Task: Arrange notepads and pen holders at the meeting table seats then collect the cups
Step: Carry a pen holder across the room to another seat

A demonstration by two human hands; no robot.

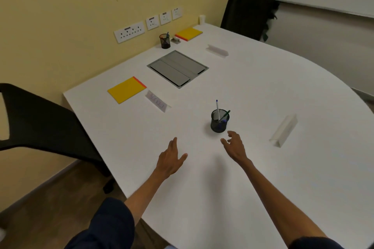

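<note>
Near the middle of the white table (263, 91) the near pen holder (220, 121), black mesh, stands upright with a white pen (217, 107) and a green pen (226, 115) in it. At its five o'clock the right hand (234, 146) hovers just beside it, fingers spread and loosely bent, grasping nothing and not touching the mesh. At eight o'clock the left hand (171, 159) is stretched out with straight fingers and the thumb apart, released and empty. At ten o'clock the near notepad (126, 90), yellow with a red edge, lies by the table's left edge, and a folded name card (157, 103) stands just beside it. At eleven o'clock a grey cable hatch (178, 68) is set into the top. Beyond the hatch, against the wall, the far pen holder (165, 41) stands near the far notepad (189, 33). At twelve o'clock a white cup (202, 19) stands at the far corner. At three o'clock a second name card (283, 130) stands well apart.
</note>
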